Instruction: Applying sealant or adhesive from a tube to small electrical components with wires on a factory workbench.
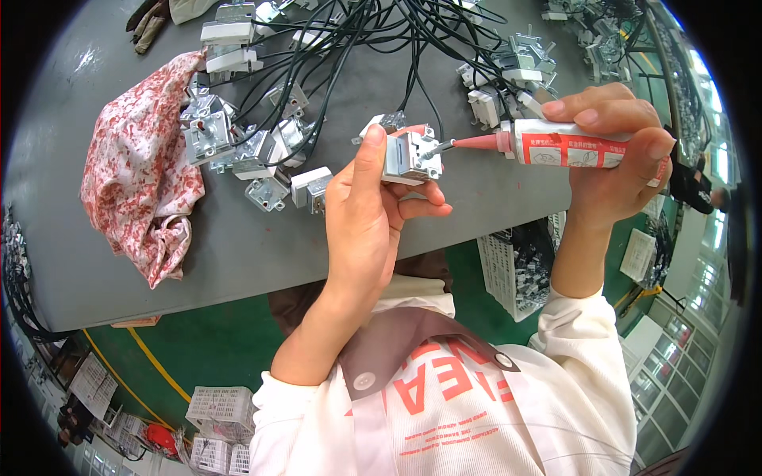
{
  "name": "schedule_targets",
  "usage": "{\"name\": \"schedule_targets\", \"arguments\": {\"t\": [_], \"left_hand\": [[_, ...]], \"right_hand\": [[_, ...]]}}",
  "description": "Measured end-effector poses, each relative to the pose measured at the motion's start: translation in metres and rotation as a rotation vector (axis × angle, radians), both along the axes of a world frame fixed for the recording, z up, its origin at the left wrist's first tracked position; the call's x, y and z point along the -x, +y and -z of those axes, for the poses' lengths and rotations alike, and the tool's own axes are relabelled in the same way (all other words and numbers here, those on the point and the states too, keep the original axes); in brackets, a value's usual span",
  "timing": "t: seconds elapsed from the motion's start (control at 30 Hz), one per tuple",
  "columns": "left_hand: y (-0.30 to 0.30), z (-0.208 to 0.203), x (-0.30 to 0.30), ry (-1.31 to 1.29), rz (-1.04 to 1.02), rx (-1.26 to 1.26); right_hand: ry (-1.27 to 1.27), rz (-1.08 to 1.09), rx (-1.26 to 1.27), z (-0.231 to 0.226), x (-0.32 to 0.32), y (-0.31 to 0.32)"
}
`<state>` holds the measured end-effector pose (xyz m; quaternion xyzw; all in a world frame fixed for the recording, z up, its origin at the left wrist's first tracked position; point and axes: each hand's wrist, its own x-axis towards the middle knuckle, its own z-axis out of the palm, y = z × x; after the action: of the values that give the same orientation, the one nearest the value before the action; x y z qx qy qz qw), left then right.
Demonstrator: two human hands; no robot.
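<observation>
My left hand point(369, 194) grips a small metal-and-white thermostat-like part point(413, 156) with a short shaft, raised over the table. A thin black cable runs from behind it to a bundle farther back. In my right hand point(623, 151) is a red-and-white squeeze tube point(567, 144) with a pink tapered nozzle, held level. The nozzle's tip meets the part's shaft or lies just beside it; I cannot tell which. More such metal parts point(210, 135) lie left of my left hand, joined to black cables. Another cluster point(524, 59) sits beyond the tube.
A red-stained white cloth point(143, 166) lies crumpled on the grey table point(238, 254) at the left. Black cables point(381, 24) spread from the far middle. Below the table edge stand a white crate of parts point(516, 270) and stacked white baskets point(222, 412). A person point(698, 186) is at the far right.
</observation>
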<state>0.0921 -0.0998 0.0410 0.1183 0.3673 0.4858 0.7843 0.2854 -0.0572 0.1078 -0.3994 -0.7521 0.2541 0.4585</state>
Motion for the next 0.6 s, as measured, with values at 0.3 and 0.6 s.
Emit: {"name": "schedule_targets", "arguments": {"t": [0.3, 0.6], "left_hand": [[0.001, -0.001, -0.001, -0.001, 0.008, 0.007], [0.003, -0.004, 0.0, 0.016, 0.033, 0.046]], "right_hand": [[-0.091, -0.02, -0.044, -0.01, -0.008, 0.004], [-0.245, -0.077, -0.061, -0.024, -0.006, 0.012]]}}
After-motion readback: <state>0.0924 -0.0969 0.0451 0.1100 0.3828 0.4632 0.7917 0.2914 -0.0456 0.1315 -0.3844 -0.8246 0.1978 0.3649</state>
